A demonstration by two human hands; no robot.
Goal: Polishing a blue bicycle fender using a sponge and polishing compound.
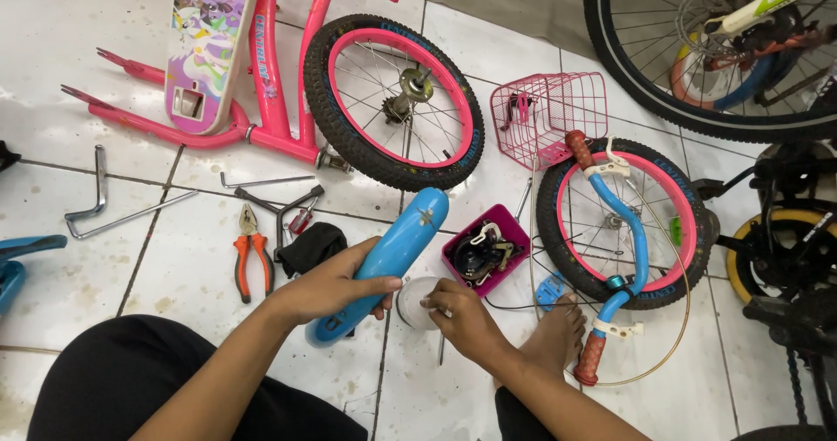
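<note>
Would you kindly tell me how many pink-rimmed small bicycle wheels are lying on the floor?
2. One pink-rimmed wheel lies beside the pink frame; the other wheel lies right of the pink basket, under blue handlebars. Others may be out of view.

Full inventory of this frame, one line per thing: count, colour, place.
mudguard: 1, light blue, held in left hand
round white part: 1, white, under the right hand fingers
small wheels: 2, black tyres with pink rims, on the floor, centre and right
bike frame: 1, pink, top left
basket: 1, pink wire, top centre
handlebar: 1, blue with red grips, lying across the right wheel
parts tray: 1, magenta, beside the mudguard
pliers: 1, orange handles, left of centre
hex keys: several, grey metal, left floor
large bicycle wheel: 1, black, top right
left hand: 1, gripping the mudguard
right hand: 1, on the white part
</note>
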